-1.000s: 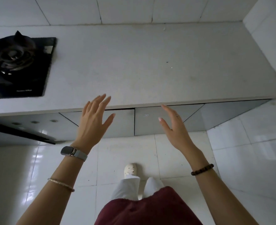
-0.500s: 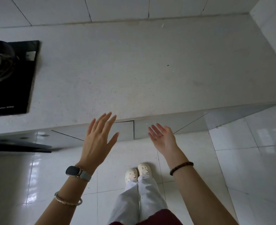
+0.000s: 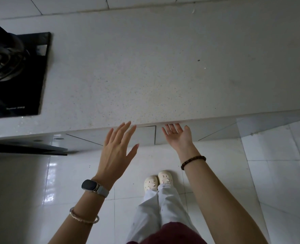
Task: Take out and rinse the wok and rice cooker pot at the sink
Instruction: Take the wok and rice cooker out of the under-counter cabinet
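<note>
No wok, rice cooker pot or sink is in view. My left hand (image 3: pixel 117 148) is spread open, back up, in front of the grey cabinet doors (image 3: pixel 145 136) just below the counter's front edge. My right hand (image 3: pixel 178 135) is open with the palm turned up, its fingertips reaching the underside of the counter edge above the right cabinet door. Neither hand holds anything. Both cabinet doors look closed.
A pale speckled countertop (image 3: pixel 154 67) fills the upper view. A black gas hob with a burner (image 3: pixel 6 67) sits at its left end. A dark open door or panel edge (image 3: pixel 27 148) juts out at lower left. White floor tiles (image 3: pixel 269 173) lie below.
Both hands have moved forward toward the cabinet doors under the counter edge. The right hand turned palm up and reached the edge. I have stepped closer to the counter.
</note>
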`<state>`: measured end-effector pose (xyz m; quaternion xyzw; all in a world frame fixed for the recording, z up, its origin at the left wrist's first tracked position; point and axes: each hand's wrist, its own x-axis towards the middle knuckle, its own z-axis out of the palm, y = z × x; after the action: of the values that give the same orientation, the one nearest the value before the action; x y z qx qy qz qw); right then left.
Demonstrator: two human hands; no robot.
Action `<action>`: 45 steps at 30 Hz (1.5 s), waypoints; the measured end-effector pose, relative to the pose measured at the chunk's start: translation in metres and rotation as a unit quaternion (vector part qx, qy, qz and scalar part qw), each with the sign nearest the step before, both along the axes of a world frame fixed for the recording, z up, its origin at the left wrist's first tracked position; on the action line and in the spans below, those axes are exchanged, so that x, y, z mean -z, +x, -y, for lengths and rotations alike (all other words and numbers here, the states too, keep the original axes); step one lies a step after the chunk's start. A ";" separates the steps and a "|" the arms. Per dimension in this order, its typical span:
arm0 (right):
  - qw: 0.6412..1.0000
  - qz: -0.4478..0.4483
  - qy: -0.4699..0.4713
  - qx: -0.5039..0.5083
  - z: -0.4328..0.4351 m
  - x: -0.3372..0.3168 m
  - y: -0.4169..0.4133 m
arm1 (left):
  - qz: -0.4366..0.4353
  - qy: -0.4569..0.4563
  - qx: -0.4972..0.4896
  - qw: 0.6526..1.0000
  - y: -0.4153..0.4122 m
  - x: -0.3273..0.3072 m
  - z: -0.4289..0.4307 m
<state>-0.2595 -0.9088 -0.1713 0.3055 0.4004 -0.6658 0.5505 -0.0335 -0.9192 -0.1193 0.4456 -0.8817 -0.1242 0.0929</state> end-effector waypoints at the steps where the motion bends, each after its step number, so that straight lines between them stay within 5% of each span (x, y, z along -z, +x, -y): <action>1: 1.000 -0.001 0.000 0.000 0.000 -0.001 0.000 | 0.000 0.000 0.001 1.000 0.001 0.000 0.000; 29: 0.990 -0.033 0.054 -0.124 -0.149 -0.001 -0.010 | 0.014 0.023 0.024 0.999 -0.027 -0.012 -0.089; 45: 0.946 -0.083 0.097 -0.299 -0.314 -0.010 -0.142 | 0.026 0.031 0.012 0.999 -0.141 -0.013 -0.263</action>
<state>-0.4015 -0.5953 -0.1611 0.1669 0.5805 -0.4513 0.6569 -0.1741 -0.6557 -0.1067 0.4406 -0.8849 -0.1408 0.0543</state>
